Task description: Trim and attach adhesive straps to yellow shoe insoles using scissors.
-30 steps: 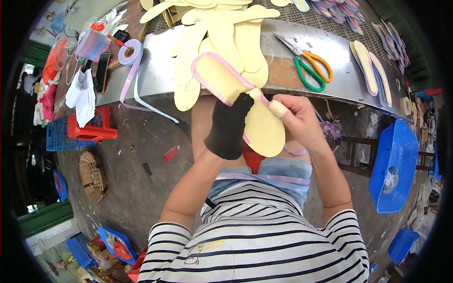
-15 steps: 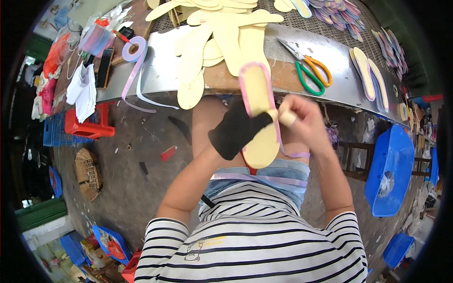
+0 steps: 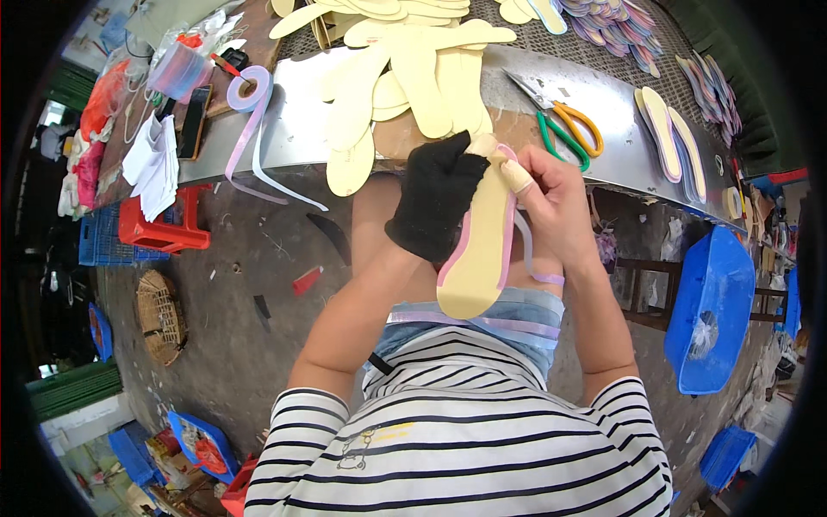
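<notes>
Evidently light, thin, flexible: insole (image 3: pixel 478 250) held above lap, just below bench edge (image 3: pixel 603 129). Gloved left hand (image 3: pixel 435 198) clamped on upper edge; right hand (image 3: pixel 551 202) pinching pink tape (image 3: pixel 513 226) against rim. Best gripped by edges, flat, to avoid creasing.

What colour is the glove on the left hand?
Black, clearest in the head view.
</notes>
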The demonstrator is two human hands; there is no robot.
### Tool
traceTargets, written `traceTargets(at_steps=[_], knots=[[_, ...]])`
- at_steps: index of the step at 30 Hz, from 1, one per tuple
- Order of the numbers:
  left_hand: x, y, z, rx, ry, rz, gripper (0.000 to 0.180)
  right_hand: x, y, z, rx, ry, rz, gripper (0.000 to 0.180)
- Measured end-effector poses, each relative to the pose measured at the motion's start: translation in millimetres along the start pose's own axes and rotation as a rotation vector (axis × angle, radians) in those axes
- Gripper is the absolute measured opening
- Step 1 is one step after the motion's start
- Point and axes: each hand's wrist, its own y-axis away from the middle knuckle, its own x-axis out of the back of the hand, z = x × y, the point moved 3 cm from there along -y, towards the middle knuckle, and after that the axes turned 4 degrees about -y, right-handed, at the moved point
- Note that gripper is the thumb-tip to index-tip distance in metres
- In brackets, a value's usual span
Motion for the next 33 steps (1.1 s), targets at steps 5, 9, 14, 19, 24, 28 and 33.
traceTargets(at_steps=[5,9,14,19,24,28,33], knots=[[2,-7,2,0.038,0.016,-0.153,0.014,-10,9,9,-0.177,-0.24,-0.031,0.023],[6,-11,-3,0.136,0.114,-0.032,0.015,-12,17,25,0.016,0.068,-0.072,0.022],[17,-16,2,0.062,0.046,-0.083,0.025,-25,29,31,-0.181,-0.349,-0.172,0.016],[16,-12,-18,0.305,0.408,-0.082,0.033,-24,34,39,-0.192,-0.449,-0.163,0.014],[4,0,-5,0.229,0.385,-0.114,0.024,-36,44,55,-0.34,-0.653,-0.474,0.021],[13,5,10,0.152,0.199,-0.153,0.013,-9,15,33,-0.257,-0.551,-0.139,0.021],[9,12,5,0.21,0.162,-0.116,0.014,-4,1,6,0.034,-0.254,-0.064,0.018]])
